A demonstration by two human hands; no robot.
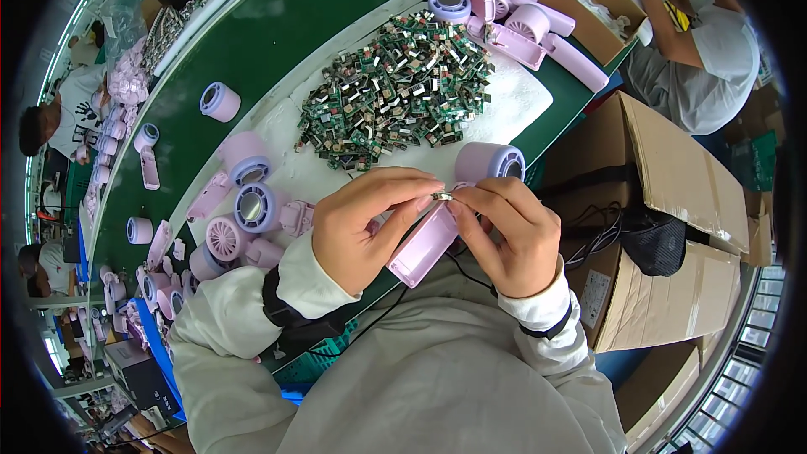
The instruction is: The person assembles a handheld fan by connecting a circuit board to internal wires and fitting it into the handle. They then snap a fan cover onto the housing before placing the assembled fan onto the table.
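Pink fan shells point(239, 219) sit on my left, close by so I can grab one. My left hand point(357, 231) wraps the pink handle point(424, 244) to keep it steady. My right hand point(508, 235) pinches a tiny part point(442, 197) at its top. The little green boards point(395, 88) lie heaped just behind. Brown boxes point(664, 227) stand at my right.

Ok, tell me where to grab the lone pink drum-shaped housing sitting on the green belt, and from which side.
Grip the pink housing across its round barrel wall, coming down from above. It lies on its side on the green belt, open grille end facing left, with bare belt all round, so fingers probably fit on either side of the curve. Avoid the grille face: it looks thin.
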